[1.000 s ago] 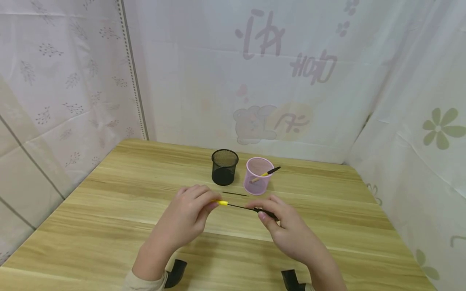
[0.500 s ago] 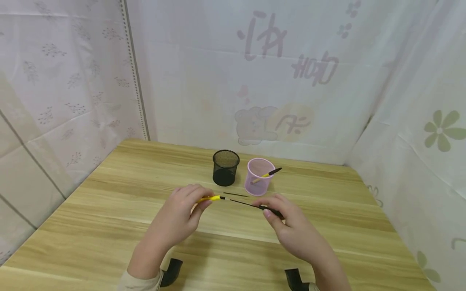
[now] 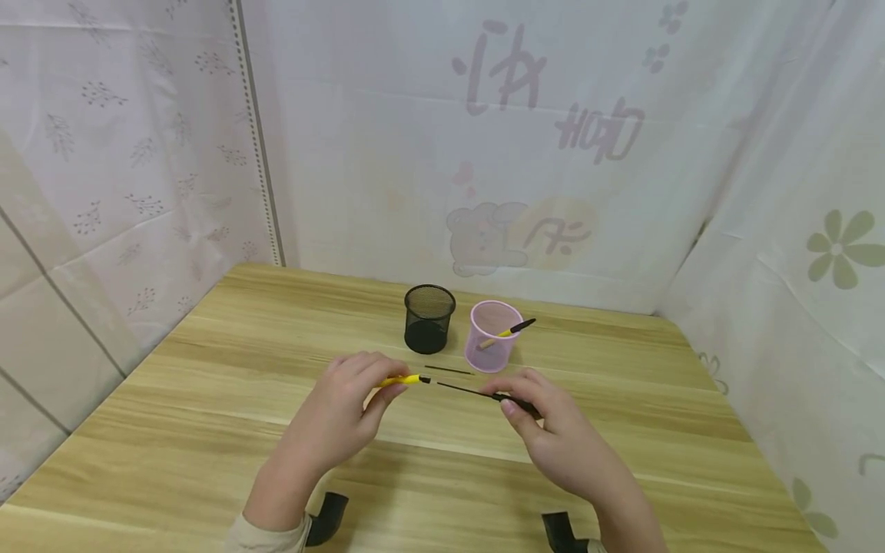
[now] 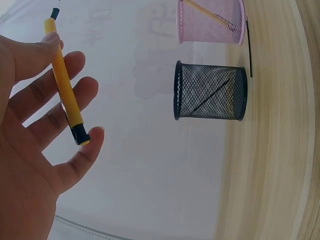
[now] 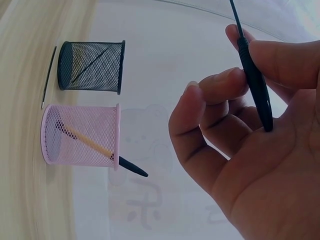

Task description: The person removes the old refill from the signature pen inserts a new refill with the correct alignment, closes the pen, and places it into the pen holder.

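Observation:
Between thumb and fingers, my left hand [image 3: 349,407] pinches a yellow pen barrel [image 4: 66,80] with black ends. My right hand [image 3: 556,434] grips a tapered black pen section [image 5: 256,82] with a ridged collar. Out of that section sticks a thin dark refill [image 3: 462,389], its free end pointing at the barrel's black end across a small gap. Both pieces are held over the wooden table [image 3: 228,430], roughly in line. Just beyond the hands, another thin refill [image 3: 448,369] lies on the tabletop.
Behind the hands stand a black mesh pen holder [image 3: 426,322] and, to its right, a pink mesh pen holder [image 3: 487,353]. A yellow and black pen [image 3: 522,326] leans in the pink one. Through the black mesh shows a thin dark stick [image 4: 210,97]. Patterned curtains [image 3: 359,153] surround the table.
The yellow barrel has moved left, off the refill's end, so a gap now shows between them. The right hand has shifted slightly right with the black section and refill. Holders stay put.

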`<state>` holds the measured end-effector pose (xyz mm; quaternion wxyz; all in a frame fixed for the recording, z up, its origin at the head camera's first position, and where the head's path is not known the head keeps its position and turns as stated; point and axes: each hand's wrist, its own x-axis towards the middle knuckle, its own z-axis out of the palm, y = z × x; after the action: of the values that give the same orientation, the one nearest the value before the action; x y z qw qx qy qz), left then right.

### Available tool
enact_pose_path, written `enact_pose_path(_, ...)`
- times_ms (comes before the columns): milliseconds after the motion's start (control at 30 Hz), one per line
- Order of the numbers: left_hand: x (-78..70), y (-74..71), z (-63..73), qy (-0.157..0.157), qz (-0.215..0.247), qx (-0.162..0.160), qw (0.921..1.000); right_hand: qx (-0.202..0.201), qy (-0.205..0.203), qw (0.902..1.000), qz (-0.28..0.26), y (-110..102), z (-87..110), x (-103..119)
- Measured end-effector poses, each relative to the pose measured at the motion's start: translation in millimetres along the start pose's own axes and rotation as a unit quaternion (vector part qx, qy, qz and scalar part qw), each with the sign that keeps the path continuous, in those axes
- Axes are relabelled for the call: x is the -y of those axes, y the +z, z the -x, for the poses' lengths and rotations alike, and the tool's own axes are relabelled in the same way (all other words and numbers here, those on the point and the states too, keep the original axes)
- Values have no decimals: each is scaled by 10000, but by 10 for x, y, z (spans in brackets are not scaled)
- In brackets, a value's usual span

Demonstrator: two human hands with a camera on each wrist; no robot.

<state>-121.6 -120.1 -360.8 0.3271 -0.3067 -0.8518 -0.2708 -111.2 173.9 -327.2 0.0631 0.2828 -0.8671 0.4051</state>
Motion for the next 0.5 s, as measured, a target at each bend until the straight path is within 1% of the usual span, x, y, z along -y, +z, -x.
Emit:
enact_pose_path(100, -3, -1, -3, 7, -47, -33, 10000, -6, -28, 10000, 42, -1, 7, -2)
enact_pose_path(300, -19, 2, -9, -8, -180, -43, 9998, 20, 122, 9999, 105, -7, 19, 6)
enact_pose_path(500, -48, 25, -17, 121, -358, -65, 9993, -47, 117, 9998, 177, -21, 31, 13)
